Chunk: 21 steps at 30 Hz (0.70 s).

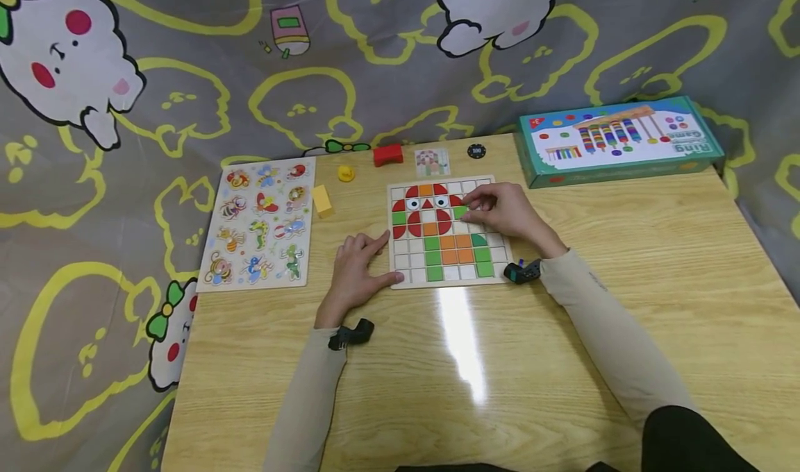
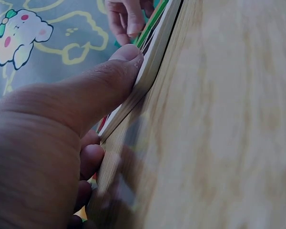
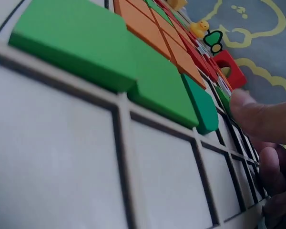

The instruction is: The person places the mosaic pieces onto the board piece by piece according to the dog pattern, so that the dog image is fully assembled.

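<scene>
A white grid board (image 1: 412, 265) lies on the table, partly filled with red, orange and green tiles and two eye tiles. My left hand (image 1: 355, 272) rests at its left side. The left thumb (image 2: 100, 83) presses on the board's rim, with the index finger stretched to the left edge. Over the upper right of the grid, my right hand (image 1: 503, 210) has thumb and forefinger at opposite sides of a green square tile (image 1: 460, 212). The right thumb (image 3: 242, 100) touches this tile's edge in the right wrist view, while the forefinger's tip is hidden there.
Left of the board lies an insect puzzle board (image 1: 215, 250) beside a yellow block (image 1: 322, 201). Along the back are a yellow duck (image 1: 346, 173), a red block (image 1: 388, 155), a pattern card (image 1: 432, 162) and a black chip (image 1: 477, 151). A Ring Game box (image 1: 619, 142) stands back right.
</scene>
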Motion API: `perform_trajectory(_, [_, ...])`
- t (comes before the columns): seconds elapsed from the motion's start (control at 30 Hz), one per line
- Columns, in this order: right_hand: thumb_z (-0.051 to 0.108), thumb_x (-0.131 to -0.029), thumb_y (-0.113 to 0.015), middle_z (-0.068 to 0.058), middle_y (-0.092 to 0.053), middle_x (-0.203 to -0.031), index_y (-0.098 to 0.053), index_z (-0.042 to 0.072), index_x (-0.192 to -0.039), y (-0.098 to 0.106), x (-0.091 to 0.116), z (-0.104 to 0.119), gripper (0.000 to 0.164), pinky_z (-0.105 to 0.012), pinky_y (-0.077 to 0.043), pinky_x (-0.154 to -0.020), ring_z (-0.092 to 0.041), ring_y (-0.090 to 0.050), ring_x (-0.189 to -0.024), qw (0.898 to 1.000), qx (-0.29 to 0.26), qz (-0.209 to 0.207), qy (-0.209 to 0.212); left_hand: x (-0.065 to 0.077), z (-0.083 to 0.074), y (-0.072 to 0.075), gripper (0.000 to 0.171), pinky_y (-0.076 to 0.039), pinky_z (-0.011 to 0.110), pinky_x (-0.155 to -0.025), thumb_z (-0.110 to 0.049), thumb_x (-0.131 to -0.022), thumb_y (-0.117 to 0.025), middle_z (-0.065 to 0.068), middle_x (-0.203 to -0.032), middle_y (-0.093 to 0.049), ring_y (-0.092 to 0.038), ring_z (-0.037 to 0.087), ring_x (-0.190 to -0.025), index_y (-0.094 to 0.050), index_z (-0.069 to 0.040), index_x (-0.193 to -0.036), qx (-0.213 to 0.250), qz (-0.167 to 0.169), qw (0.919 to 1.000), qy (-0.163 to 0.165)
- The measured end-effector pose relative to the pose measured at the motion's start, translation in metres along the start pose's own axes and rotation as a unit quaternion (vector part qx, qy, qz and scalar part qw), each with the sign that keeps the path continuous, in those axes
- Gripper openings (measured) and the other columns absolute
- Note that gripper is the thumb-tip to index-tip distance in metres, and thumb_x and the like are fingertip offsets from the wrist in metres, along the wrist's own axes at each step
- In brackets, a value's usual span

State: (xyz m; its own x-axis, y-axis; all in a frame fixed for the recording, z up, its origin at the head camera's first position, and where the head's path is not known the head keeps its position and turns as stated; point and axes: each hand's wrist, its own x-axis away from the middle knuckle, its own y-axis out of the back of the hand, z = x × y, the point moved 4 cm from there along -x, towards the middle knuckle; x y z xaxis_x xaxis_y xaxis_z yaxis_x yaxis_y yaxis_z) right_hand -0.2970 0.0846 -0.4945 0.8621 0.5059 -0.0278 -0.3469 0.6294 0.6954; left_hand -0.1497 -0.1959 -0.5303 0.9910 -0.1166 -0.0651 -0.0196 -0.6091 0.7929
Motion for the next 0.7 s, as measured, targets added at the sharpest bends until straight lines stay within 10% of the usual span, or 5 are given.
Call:
perform_trajectory(0.4, [0.028, -0.084, -0.080, 0.000, -0.069, -0.087, -0.076, 0.015, -0.107, 0.014, 0.010, -0.006, 0.027, -0.028, -0.042, -0.067, -0.017, -0.056, -0.075, 1.000, 0.005, 0.007, 0.009, 0.000, -0.002, -0.003, 0.089, -0.026, 0.034, -0.083, -0.062, -0.074, -0.077, -0.002, -0.107, -0.048, -0.034, 0.018, -0.093, -0.045, -0.027, -0.150, 0.001, 0.002, 1.0000, 0.005])
perform_trajectory(0.7, [0.035, -0.086, -0.077, -0.001, -0.069, -0.093, -0.072, 0.015, -0.116, 0.069, 0.093, -0.039, 0.037, -0.024, -0.046, -0.067, -0.017, -0.060, -0.079, 0.996, 0.007, 0.056, -0.065, 0.001, -0.001, -0.001, 0.088, -0.026, 0.035, -0.083, -0.061, -0.076, -0.076, -0.002, -0.109, -0.049, -0.035, 0.019, -0.094, -0.044, -0.026, -0.150, -0.003, 0.003, 1.0000, 0.002])
